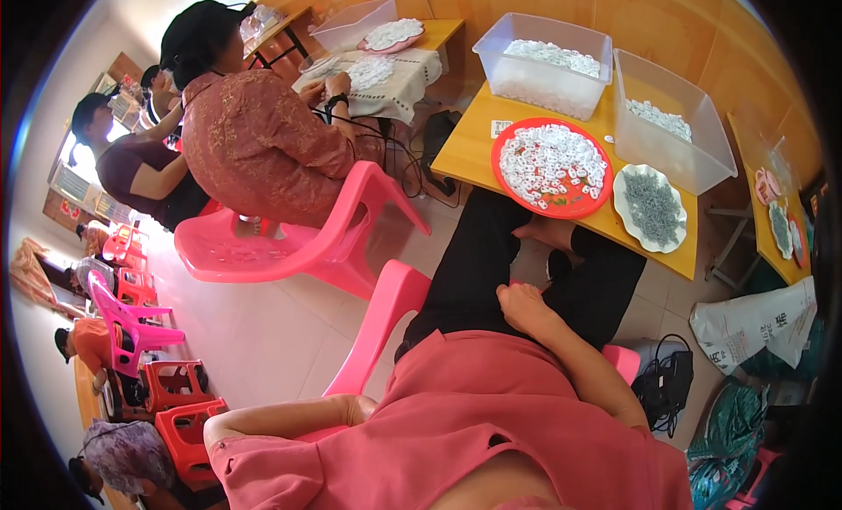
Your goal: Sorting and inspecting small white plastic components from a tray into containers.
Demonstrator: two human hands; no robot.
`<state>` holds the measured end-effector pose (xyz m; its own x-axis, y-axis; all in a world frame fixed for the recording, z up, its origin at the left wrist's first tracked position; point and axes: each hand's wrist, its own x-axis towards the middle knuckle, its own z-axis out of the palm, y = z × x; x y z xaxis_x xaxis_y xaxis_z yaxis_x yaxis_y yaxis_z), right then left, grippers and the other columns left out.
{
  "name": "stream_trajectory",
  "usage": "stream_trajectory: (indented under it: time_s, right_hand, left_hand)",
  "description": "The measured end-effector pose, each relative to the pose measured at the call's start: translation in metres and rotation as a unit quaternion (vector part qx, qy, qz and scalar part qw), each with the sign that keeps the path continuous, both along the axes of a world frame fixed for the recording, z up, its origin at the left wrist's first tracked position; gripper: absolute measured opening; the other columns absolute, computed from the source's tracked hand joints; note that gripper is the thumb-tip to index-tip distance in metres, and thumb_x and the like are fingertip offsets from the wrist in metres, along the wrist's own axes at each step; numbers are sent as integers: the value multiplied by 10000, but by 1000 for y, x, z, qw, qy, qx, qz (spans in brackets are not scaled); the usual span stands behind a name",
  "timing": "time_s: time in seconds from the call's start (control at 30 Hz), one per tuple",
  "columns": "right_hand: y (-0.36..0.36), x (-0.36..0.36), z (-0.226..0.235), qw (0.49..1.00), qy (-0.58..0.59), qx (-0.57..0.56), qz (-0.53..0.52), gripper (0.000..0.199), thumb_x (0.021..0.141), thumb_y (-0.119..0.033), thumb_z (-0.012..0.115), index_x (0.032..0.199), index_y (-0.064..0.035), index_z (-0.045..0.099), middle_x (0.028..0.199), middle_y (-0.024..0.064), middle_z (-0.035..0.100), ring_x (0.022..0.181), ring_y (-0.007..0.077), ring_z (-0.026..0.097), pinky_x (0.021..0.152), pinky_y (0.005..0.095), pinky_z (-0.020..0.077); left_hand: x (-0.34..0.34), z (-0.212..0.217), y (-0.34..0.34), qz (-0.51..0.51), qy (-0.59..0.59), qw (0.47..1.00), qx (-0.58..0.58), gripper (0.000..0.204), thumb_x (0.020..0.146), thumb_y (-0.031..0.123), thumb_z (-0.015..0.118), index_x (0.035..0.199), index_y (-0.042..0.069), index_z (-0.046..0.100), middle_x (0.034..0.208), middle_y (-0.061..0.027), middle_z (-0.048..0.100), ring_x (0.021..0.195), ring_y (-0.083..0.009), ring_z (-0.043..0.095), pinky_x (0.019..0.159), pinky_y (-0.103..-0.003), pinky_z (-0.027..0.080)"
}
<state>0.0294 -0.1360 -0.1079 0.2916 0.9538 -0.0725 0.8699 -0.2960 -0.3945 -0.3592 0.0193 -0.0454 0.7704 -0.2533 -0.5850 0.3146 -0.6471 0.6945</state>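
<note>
My right hand [524, 305] rests on the black trousers [458, 278] over my lap, its fingers curled closed. Whether anything is inside them is hidden. On the left, my left hand [361, 409] is at my hip, partly covered by my body, and its fingers do not show. Ahead stands a yellow table [469, 146] with a round red tray [498, 173] of small white oval pieces [548, 159]. Beside the tray lies a scalloped white plate [621, 213] heaped with tiny grey parts [651, 210]. Neither hand touches these.
Two clear plastic bins [544, 28] [706, 155] hold more white pieces at the table's back. A co-worker [254, 146] sits on a pink chair [289, 247] at the left, hands over white pieces. A black bag [664, 383] and white sack [754, 326] lie at the right.
</note>
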Motion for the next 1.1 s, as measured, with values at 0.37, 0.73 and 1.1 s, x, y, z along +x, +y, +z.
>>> stream_trajectory:
  time_s: [0.37, 0.73, 1.1]
  right_hand:
    - [-11, 16, -7, 999, 19, 25, -18, 141, 824, -16, 595, 921, 54, 671, 833, 297, 717, 815, 480, 731, 732, 559, 583]
    - [-24, 22, -28, 998, -6, 62, -10, 170, 810, -40, 628, 928, 71, 680, 788, 275, 720, 758, 432, 746, 658, 516, 598]
    - [-26, 27, -31, 995, -47, 86, -15, 166, 827, -99, 635, 854, 40, 721, 767, 230, 728, 716, 380, 751, 622, 468, 604]
  left_hand:
    - [-144, 76, 134, -12, -250, 777, 578, 369, 899, 367, 768, 707, 110, 586, 778, -96, 585, 759, -314, 589, 726, -499, 457]
    - [-259, 27, 118, 120, -67, 799, 585, 353, 903, 385, 750, 809, 73, 612, 849, -161, 689, 866, -361, 683, 800, -573, 500]
    - [-169, -68, 80, 336, -29, 815, 471, 310, 853, 352, 775, 821, 81, 628, 765, -156, 670, 774, -368, 674, 722, -538, 506]
